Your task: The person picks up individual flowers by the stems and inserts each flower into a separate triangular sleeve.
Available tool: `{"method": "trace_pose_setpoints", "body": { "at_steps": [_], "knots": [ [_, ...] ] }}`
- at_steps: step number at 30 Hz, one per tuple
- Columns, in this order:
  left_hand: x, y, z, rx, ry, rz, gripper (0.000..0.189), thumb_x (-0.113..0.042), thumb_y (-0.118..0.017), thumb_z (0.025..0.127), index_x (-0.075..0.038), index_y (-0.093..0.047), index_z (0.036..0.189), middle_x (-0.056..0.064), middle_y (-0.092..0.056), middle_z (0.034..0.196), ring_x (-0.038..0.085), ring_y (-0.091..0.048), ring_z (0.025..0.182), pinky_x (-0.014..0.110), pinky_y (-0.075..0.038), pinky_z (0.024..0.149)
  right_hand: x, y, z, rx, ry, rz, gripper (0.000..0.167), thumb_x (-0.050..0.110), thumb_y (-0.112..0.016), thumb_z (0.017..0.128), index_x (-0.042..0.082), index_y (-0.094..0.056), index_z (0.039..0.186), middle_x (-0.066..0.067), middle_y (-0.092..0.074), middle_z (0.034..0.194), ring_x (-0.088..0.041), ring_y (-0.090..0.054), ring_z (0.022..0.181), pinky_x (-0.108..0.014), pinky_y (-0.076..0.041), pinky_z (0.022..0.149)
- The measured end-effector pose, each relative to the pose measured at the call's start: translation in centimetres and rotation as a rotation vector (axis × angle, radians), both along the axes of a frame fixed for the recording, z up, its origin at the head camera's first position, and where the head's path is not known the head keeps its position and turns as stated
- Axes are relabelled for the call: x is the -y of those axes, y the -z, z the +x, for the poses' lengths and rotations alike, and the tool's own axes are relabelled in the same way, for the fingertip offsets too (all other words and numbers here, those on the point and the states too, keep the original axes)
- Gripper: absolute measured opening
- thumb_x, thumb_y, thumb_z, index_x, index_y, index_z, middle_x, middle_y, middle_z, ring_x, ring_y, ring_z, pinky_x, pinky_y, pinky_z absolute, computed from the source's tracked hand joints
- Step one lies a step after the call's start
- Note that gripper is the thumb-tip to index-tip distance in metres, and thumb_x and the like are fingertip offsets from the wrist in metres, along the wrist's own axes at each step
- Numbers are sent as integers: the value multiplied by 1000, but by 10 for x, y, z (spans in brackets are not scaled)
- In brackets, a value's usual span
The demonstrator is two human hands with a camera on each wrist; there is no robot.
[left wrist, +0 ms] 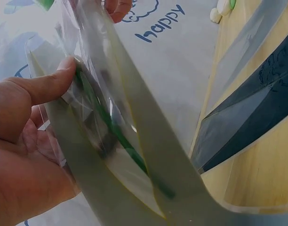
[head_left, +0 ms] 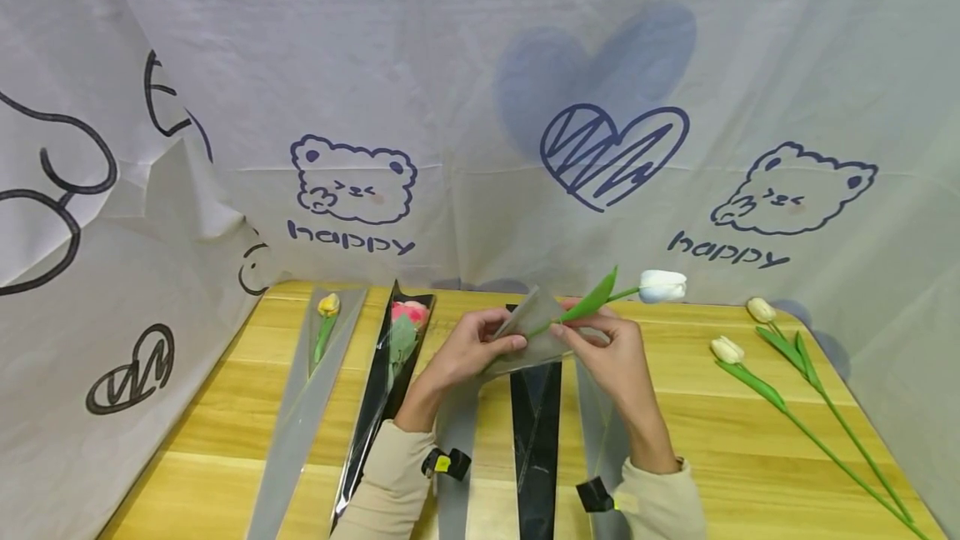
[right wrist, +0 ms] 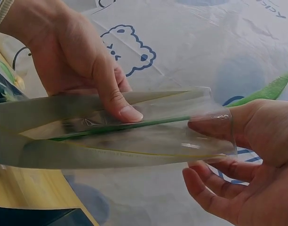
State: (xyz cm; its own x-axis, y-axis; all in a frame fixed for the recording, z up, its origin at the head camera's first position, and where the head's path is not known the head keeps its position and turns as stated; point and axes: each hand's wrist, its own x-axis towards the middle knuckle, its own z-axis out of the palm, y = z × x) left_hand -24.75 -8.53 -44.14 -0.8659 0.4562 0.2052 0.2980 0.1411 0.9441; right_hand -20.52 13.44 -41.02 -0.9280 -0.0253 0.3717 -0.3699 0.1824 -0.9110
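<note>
A white tulip (head_left: 663, 286) with a green leaf (head_left: 592, 297) leans up to the right, its stem (right wrist: 120, 126) running inside a grey flower sleeve (head_left: 534, 327) with a clear front. My left hand (head_left: 476, 348) grips the sleeve, its thumb pressed on the clear film over the stem. At the sleeve's mouth my right hand (head_left: 613, 348) pinches the tulip's stem, thumb tip behind the clear film in the right wrist view. Its other fingers are spread below the sleeve's edge there. The stem's lower end shows through the film in the left wrist view.
On the wooden table (head_left: 210, 473) lie a sleeved yellow tulip (head_left: 327, 307) and a pink flower (head_left: 409, 313) in a black sleeve. A black sleeve (head_left: 537, 440) and grey sleeve (head_left: 600, 423) lie beneath my hands. Two cream tulips (head_left: 727, 350) rest at right, before a printed cloth (head_left: 480, 107).
</note>
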Motion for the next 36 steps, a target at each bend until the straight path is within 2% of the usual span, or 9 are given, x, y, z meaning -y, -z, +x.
{"method": "trace_pose_setpoints", "body": {
  "at_steps": [3,8,10,15,19,22,28,36],
  "knots": [
    [-1,1,-1,5,-17,8,21,-9,-69,99,4,-69,116,16,-70,104,20,-66,85,39,-56,77,-1,-1,1,-4,-1,11,14,6,-78,92,-5,-79,99,-14,-69,125,-22,-66,111,-28,-56,89],
    [0,3,-2,35,-56,51,23,-8,-69,99,5,-69,118,16,-70,103,19,-65,83,36,-54,74,-8,-5,2,-24,65,-14,20,5,-77,92,-3,-76,110,-13,-69,120,-14,-64,112,-24,-55,88],
    [2,2,-1,45,-67,62,23,-8,-69,99,6,-69,118,16,-71,103,19,-66,83,34,-53,74,-11,-7,3,-36,96,-84,22,2,-76,93,-5,-74,113,-12,-70,117,-13,-66,109,-24,-56,85],
    [3,1,-1,59,-58,65,26,-9,-69,99,6,-68,121,17,-72,104,18,-69,85,32,-54,74,-13,-12,5,-86,126,-376,22,-3,-72,94,-14,-70,112,-12,-74,104,-18,-71,90,-30,-59,77],
    [3,2,-1,64,-41,55,28,-9,-70,99,5,-68,123,17,-73,104,18,-69,84,31,-54,73,-13,-14,5,-92,127,-537,19,-4,-72,93,-16,-68,107,-13,-73,99,-20,-71,89,-31,-60,76],
    [3,3,-1,62,-29,46,28,-9,-69,99,4,-68,124,16,-72,104,17,-68,84,31,-55,72,-13,-15,6,-98,114,-608,15,-6,-71,93,-17,-68,102,-15,-73,100,-21,-71,91,-32,-60,77],
    [3,0,1,62,-15,34,27,-9,-70,98,4,-68,122,16,-72,104,16,-67,83,32,-54,73,-13,-17,6,-119,127,-633,9,-9,-72,91,-16,-69,97,-14,-74,101,-20,-71,88,-32,-60,75],
    [1,-3,2,64,18,25,22,-11,-74,96,0,-70,115,10,-72,102,17,-67,85,32,-54,77,-11,-16,5,-142,166,-541,15,-8,-74,90,-19,-68,98,-11,-76,99,-17,-70,84,-30,-59,75]
  ]
}}
